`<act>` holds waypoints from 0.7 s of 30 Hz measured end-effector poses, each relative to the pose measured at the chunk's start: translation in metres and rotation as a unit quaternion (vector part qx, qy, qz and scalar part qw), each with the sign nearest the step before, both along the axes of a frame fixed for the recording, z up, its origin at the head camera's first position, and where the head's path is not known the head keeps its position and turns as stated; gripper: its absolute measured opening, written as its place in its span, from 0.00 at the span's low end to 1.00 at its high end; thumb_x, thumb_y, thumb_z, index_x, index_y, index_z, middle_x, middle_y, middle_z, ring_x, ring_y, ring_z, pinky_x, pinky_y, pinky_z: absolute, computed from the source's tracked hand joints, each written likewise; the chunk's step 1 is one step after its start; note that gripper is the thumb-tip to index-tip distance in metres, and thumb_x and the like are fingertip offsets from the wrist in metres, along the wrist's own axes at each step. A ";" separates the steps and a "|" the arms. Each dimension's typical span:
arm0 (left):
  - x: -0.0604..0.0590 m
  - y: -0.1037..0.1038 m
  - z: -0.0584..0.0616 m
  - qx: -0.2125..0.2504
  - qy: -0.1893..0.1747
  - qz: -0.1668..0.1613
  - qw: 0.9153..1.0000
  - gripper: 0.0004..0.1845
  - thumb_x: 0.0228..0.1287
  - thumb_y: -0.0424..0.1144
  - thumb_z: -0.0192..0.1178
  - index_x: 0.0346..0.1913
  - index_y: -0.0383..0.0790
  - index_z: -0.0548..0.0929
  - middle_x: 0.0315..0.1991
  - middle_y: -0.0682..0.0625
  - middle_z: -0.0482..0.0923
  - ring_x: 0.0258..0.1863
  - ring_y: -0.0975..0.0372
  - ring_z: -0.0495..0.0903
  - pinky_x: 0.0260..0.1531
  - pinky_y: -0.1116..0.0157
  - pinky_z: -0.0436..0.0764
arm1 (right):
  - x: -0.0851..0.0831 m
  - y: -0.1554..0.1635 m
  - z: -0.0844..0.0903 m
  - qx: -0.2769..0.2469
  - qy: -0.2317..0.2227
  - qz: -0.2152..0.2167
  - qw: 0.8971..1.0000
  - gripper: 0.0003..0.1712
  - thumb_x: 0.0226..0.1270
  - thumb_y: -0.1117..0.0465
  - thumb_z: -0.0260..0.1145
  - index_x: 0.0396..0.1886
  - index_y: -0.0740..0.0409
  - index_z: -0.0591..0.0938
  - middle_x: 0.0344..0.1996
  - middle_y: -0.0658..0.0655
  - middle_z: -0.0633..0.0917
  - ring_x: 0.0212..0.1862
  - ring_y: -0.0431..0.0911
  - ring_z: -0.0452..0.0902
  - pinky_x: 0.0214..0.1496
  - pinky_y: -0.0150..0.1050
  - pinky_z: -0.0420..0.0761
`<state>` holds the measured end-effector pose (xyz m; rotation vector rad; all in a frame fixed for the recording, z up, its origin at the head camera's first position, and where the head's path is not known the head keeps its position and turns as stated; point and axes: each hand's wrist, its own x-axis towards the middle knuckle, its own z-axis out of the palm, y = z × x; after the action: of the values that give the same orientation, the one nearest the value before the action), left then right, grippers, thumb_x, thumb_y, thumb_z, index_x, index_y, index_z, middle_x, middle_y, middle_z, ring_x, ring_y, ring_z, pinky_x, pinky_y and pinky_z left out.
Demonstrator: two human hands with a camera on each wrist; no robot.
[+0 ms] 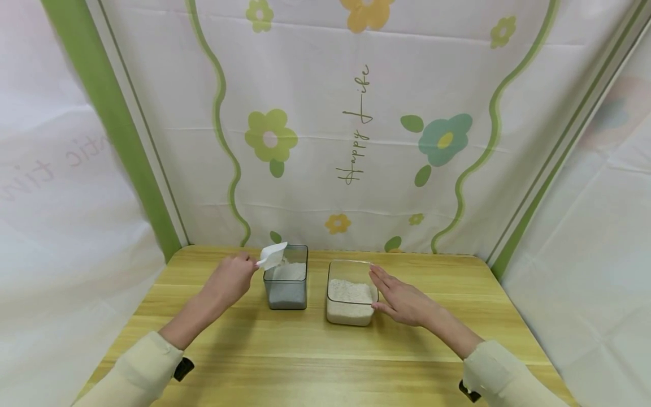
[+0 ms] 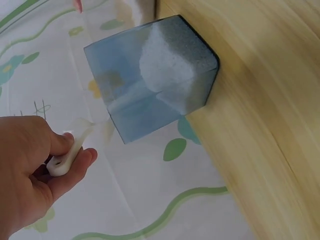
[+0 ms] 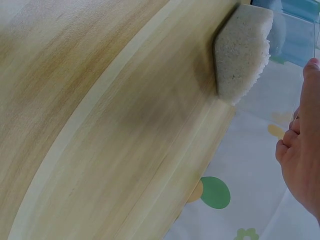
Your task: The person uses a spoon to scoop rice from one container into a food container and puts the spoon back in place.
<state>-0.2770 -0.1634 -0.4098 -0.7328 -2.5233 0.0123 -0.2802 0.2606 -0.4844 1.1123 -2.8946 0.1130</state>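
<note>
My left hand (image 1: pixel 231 281) pinches the handle of a white scoop (image 1: pixel 273 255) between thumb and fingers. The scoop's head is tilted at the rim of a blue-grey transparent container (image 1: pixel 298 255), which holds white granular contents (image 2: pixel 165 62). To its right, a clear container (image 1: pixel 351 270) is partly filled with off-white grains (image 3: pixel 243 50) that look like rice. My right hand (image 1: pixel 404 299) rests against the right side of the clear container near its rim, fingers mostly straight. In the left wrist view the scoop's head is faint and blurred.
Both containers stand near the back of a wooden table (image 1: pixel 305 362), with a gap between them. Behind it hangs a white curtain (image 1: pixel 315 141) with flower prints; similar fabric walls flank both sides.
</note>
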 end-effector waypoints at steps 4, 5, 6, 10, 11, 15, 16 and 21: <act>0.001 0.000 -0.005 -0.045 0.060 -0.015 0.997 0.07 0.53 0.27 0.73 0.31 0.27 0.84 0.23 0.42 0.77 0.17 0.57 0.77 0.13 0.67 0.77 | 0.000 0.000 0.000 0.001 -0.001 -0.002 1.000 0.45 0.78 0.36 0.45 0.80 0.63 0.50 0.80 0.61 0.50 0.79 0.54 0.51 0.72 0.49 0.68; 0.001 0.000 -0.006 -0.060 0.074 -0.019 0.995 0.07 0.52 0.26 0.73 0.32 0.26 0.84 0.24 0.41 0.77 0.17 0.57 0.78 0.13 0.67 0.77 | 0.000 0.000 0.000 0.001 -0.001 -0.003 1.000 0.45 0.78 0.36 0.44 0.80 0.63 0.50 0.80 0.61 0.50 0.79 0.54 0.51 0.72 0.49 0.68; 0.001 0.001 -0.008 -0.074 0.087 -0.021 0.993 0.08 0.51 0.25 0.73 0.32 0.25 0.84 0.24 0.41 0.77 0.17 0.57 0.78 0.13 0.68 0.77 | 0.000 0.000 0.000 0.001 0.000 -0.003 1.000 0.45 0.78 0.37 0.45 0.80 0.63 0.50 0.80 0.61 0.50 0.79 0.54 0.52 0.72 0.49 0.69; 0.000 0.000 -0.013 -0.103 0.115 -0.025 0.988 0.08 0.50 0.24 0.72 0.32 0.25 0.84 0.24 0.41 0.77 0.18 0.58 0.79 0.12 0.67 0.77 | 0.001 0.000 0.000 -0.001 0.001 -0.001 1.000 0.45 0.79 0.37 0.46 0.79 0.64 0.51 0.80 0.62 0.51 0.79 0.55 0.52 0.72 0.49 0.69; 0.000 0.000 -0.013 -0.100 0.115 -0.027 0.988 0.08 0.51 0.25 0.72 0.32 0.25 0.84 0.24 0.42 0.77 0.18 0.58 0.79 0.12 0.67 0.77 | 0.001 0.000 0.000 -0.002 0.002 0.000 1.000 0.45 0.79 0.38 0.46 0.79 0.64 0.51 0.80 0.62 0.52 0.79 0.55 0.53 0.72 0.49 0.69; -0.001 -0.001 -0.010 -0.046 0.080 -0.034 0.995 0.08 0.53 0.28 0.73 0.31 0.27 0.84 0.23 0.42 0.77 0.18 0.57 0.78 0.14 0.68 0.77 | 0.001 -0.001 0.000 -0.004 0.005 0.004 1.000 0.44 0.79 0.38 0.46 0.79 0.64 0.51 0.80 0.63 0.52 0.79 0.55 0.54 0.71 0.49 0.70; -0.001 0.000 -0.008 -0.032 0.069 -0.036 0.996 0.08 0.54 0.29 0.73 0.30 0.27 0.84 0.23 0.42 0.77 0.17 0.57 0.78 0.14 0.68 0.77 | 0.001 -0.001 0.000 -0.003 0.006 0.004 1.000 0.44 0.79 0.38 0.46 0.79 0.64 0.51 0.80 0.63 0.52 0.79 0.55 0.54 0.71 0.49 0.70; -0.001 0.008 0.007 0.008 0.018 -0.044 0.999 0.06 0.58 0.31 0.71 0.29 0.31 0.85 0.21 0.46 0.75 0.15 0.59 0.74 0.14 0.68 0.73 | 0.002 -0.001 0.001 -0.010 0.013 0.005 1.000 0.44 0.79 0.38 0.47 0.79 0.65 0.53 0.79 0.65 0.54 0.77 0.57 0.56 0.69 0.51 0.72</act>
<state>-0.2783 -0.1555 -0.4026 -0.8299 -2.4519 -0.0261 -0.2784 0.2600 -0.4839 1.1176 -2.8590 0.1270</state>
